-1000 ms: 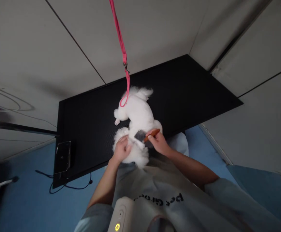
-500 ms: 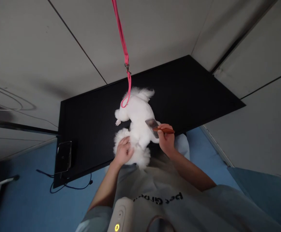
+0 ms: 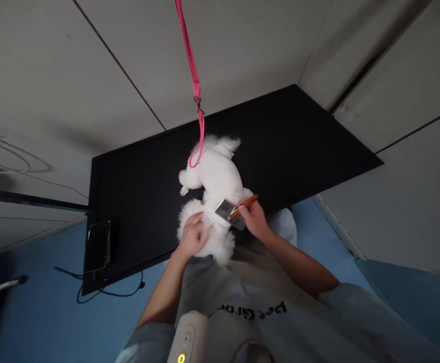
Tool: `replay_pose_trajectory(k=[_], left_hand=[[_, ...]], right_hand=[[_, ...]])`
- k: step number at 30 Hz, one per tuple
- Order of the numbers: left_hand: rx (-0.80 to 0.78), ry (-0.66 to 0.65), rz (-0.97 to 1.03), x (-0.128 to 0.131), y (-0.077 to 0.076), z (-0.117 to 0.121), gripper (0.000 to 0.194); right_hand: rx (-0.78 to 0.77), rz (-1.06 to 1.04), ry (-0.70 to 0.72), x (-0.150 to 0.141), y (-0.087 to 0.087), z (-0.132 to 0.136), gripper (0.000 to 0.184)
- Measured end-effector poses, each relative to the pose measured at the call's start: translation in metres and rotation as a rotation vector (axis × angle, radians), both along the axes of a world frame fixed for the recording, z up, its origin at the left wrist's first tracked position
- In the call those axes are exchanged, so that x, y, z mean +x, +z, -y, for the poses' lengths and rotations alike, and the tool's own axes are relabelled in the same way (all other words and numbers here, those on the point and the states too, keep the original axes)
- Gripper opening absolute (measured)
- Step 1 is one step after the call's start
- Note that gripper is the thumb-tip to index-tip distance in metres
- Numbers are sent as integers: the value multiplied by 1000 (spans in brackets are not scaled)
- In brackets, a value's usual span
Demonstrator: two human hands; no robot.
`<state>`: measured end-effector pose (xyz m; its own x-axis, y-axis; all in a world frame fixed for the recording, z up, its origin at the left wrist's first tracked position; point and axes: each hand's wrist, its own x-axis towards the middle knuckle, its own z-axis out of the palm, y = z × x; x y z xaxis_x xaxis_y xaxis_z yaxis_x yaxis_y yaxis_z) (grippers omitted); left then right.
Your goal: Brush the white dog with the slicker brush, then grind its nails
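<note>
A white dog [image 3: 222, 174] is laid on a black table [image 3: 303, 136], close to the edge at which the person is stationed. Its fluffiest part is turned toward the person, and the smoother, close-cut body is stretched away toward the far edge, where longer hair is spread out. The left hand [image 3: 195, 234] is rested on the fluffy part, with the fingers bent over the fur; whether any fur is pinched between them cannot be told. A brush [image 3: 238, 209] is gripped by its orange-brown handle in the right hand [image 3: 253, 218], with the fingers closed around it. The flat brush head is held at the fur, to the right of the left hand and apart from it; whether the bristles are pressed in cannot be made out. A pink leash [image 3: 187, 45] is hung from above, and its lower loop is draped over the dog's body below a metal clip [image 3: 198, 104]. At the left end of the table a dark phone [image 3: 98, 245] is placed near the corner, and black cable [image 3: 123, 294] is seen below the edge, against the blue floor [image 3: 49, 287]. A grey apron [image 3: 250, 282] marked with dark lettering is worn by the person
</note>
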<state>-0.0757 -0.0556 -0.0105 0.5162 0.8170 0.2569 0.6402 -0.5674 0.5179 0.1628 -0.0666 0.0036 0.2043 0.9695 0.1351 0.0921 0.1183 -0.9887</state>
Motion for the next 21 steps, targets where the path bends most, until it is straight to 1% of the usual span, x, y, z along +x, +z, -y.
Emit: replay_pose_trajectory(k=[2,3,4,5,7,8,9,10,12,13,14,15,16,17,18,19,21], left_hand=[[-1,-7,6,1,1,0,17],[3,-10,7,1,1,0,17],[11,-11,6,2,1,0,17],[24,-7,4,2,1,-1,18],[52,4,3,3,1,-1,20],[58,7,4,3,1,-1,22],[56,10,6,3,1,0,24],[51,11,13,3,1,0,25],[33,10,21,2,1,0,25],[25,14,19,2,1,0,24],[16,19,15,2,1,-1,24],[6,17,12,2,2,-1,23],[-4,14,10,2,2,-1,23],[-13,10,10,2,3,-1,22],[-18,7,12,2,3,-1,22],[-22,4,14,2,3,-1,21],[-25,10,17,3,3,0,23]], right_hand=[[81,10,-188,1,-1,-1,7],[132,17,-246,1,-1,-1,6],[163,24,-240,-1,0,0,6],[163,24,-176,-3,0,1,5],[82,5,2,-6,-1,2,4],[38,-7,38,-6,-2,1,5],[17,-12,11,-5,-2,0,5],[32,-13,-76,-4,-2,-1,6],[125,5,-264,-1,0,-2,6],[168,18,-282,-1,1,-2,6],[185,31,-231,-2,3,-1,6],[170,39,-134,-4,4,0,6],[127,41,-26,-6,5,0,6],[75,36,52,-7,5,-1,6],[34,30,68,-7,5,-1,8],[20,26,18,-7,5,-3,9],[79,27,-161,-4,6,-5,10]])
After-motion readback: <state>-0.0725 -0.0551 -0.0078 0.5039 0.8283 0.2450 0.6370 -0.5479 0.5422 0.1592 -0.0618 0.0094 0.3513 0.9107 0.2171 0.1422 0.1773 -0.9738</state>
